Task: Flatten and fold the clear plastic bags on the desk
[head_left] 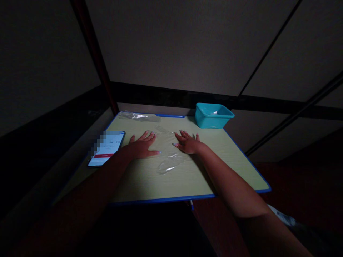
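Note:
A clear, thin plastic piece (166, 142) lies spread on the pale table (160, 187), with a rounded end toward the near edge. On its left side my left hand (143, 146) rests palm down, fingers spread and thumb pointing right. My right hand (189, 142) lies on the right side of the plastic, also palm down with its fingers apart. Neither hand grips anything. The exact outline of the plastic under the fingers is hard to make out.
A lit phone (107, 148) lies left of my left forearm. More clear plastic (139, 116) sits along the back left edge. A turquoise basket (213, 121) stands at the back right corner, with something small and pale inside. A wall rises behind the table.

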`<move>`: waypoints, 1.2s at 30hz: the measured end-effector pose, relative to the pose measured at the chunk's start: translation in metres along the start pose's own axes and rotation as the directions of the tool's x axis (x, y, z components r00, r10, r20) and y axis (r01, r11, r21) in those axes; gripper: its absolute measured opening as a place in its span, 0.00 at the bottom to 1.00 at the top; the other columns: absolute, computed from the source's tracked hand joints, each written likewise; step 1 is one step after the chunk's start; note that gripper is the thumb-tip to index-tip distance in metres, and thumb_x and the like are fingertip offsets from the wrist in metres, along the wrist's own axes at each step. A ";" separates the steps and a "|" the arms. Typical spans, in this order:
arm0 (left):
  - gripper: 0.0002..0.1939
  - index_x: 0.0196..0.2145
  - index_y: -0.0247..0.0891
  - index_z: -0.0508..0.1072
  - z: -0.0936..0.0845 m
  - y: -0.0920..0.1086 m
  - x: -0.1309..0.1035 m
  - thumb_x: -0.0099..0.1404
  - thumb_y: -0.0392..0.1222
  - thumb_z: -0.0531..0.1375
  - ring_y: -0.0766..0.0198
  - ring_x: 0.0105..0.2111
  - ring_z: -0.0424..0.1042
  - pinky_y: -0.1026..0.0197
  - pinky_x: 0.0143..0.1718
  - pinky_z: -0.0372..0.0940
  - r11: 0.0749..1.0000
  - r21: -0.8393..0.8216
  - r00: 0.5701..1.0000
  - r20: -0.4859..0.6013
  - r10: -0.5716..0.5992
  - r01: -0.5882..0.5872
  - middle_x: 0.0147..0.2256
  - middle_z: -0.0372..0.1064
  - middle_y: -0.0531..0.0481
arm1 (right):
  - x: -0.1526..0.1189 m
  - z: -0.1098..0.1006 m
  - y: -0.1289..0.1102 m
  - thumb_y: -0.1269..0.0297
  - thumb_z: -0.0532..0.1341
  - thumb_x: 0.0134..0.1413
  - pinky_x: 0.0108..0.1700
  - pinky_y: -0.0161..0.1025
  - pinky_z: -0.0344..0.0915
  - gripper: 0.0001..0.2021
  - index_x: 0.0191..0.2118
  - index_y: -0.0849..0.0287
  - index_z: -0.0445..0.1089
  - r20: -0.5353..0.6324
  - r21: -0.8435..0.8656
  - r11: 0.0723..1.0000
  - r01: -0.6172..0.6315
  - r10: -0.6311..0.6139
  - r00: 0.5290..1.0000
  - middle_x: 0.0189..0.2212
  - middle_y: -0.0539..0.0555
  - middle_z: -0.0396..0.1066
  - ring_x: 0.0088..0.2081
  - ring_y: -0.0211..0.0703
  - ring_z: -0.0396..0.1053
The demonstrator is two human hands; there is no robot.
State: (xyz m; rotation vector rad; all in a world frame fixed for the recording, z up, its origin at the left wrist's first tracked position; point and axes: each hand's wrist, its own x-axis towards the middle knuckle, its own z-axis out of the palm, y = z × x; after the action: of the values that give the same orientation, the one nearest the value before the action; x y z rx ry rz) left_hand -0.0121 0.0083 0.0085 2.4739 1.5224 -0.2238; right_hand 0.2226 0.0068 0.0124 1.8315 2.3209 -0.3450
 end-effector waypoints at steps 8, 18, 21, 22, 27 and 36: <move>0.41 0.65 0.37 0.36 0.004 0.005 0.006 0.63 0.61 0.45 0.52 0.64 0.29 0.37 0.58 0.34 0.999 -0.032 0.975 -0.220 0.009 -0.017 0.65 0.30 0.43 | -0.001 -0.001 -0.002 0.42 0.41 0.59 0.56 0.69 0.29 0.34 0.66 0.50 0.32 -0.097 0.036 0.999 0.040 -0.036 0.995 0.66 0.56 0.22 0.65 0.51 0.24; 0.36 0.65 0.36 0.41 0.020 0.022 0.007 0.65 0.59 0.42 0.57 0.65 0.34 0.40 0.59 0.36 0.997 -0.026 0.965 -0.254 0.067 -0.076 0.65 0.34 0.44 | 0.005 0.011 -0.004 0.48 0.38 0.62 0.58 0.66 0.32 0.31 0.66 0.51 0.29 -0.327 0.094 0.985 0.147 -0.109 0.939 0.66 0.55 0.20 0.65 0.50 0.24; 0.37 0.64 0.35 0.41 0.024 0.025 0.009 0.65 0.60 0.42 0.55 0.64 0.35 0.39 0.59 0.38 0.998 -0.001 0.969 -0.241 0.056 -0.058 0.65 0.33 0.44 | 0.010 0.019 -0.006 0.47 0.38 0.62 0.57 0.67 0.32 0.31 0.66 0.50 0.31 -0.245 0.025 0.986 0.165 -0.154 0.957 0.66 0.55 0.24 0.65 0.51 0.26; 0.38 0.64 0.35 0.41 0.025 0.025 0.009 0.65 0.61 0.42 0.55 0.64 0.35 0.39 0.59 0.38 0.999 0.006 0.970 -0.237 0.053 -0.053 0.65 0.33 0.44 | 0.011 0.021 -0.006 0.46 0.38 0.62 0.58 0.67 0.32 0.31 0.66 0.50 0.32 -0.221 0.007 0.985 0.170 -0.164 0.961 0.66 0.55 0.26 0.65 0.51 0.28; 0.38 0.65 0.37 0.41 0.024 0.028 0.009 0.65 0.62 0.42 0.53 0.64 0.34 0.39 0.59 0.38 0.999 0.031 0.974 -0.224 0.042 -0.036 0.65 0.32 0.44 | 0.015 0.024 -0.005 0.46 0.37 0.62 0.58 0.67 0.37 0.30 0.66 0.49 0.35 -0.199 -0.025 0.986 0.167 -0.169 0.966 0.66 0.52 0.30 0.65 0.51 0.32; 0.36 0.64 0.39 0.43 0.028 0.022 0.012 0.65 0.61 0.44 0.52 0.64 0.36 0.34 0.58 0.35 0.995 -0.046 0.959 -0.273 0.075 -0.090 0.65 0.34 0.43 | 0.014 0.025 -0.004 0.48 0.38 0.62 0.57 0.68 0.34 0.28 0.66 0.48 0.37 -0.238 0.017 0.981 0.195 -0.185 0.953 0.66 0.53 0.33 0.65 0.51 0.34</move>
State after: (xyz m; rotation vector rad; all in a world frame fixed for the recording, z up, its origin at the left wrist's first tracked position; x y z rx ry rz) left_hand 0.0127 0.0009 -0.0191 2.5986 1.4936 0.1800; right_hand 0.2154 0.0120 -0.0149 1.7554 2.6790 -0.2090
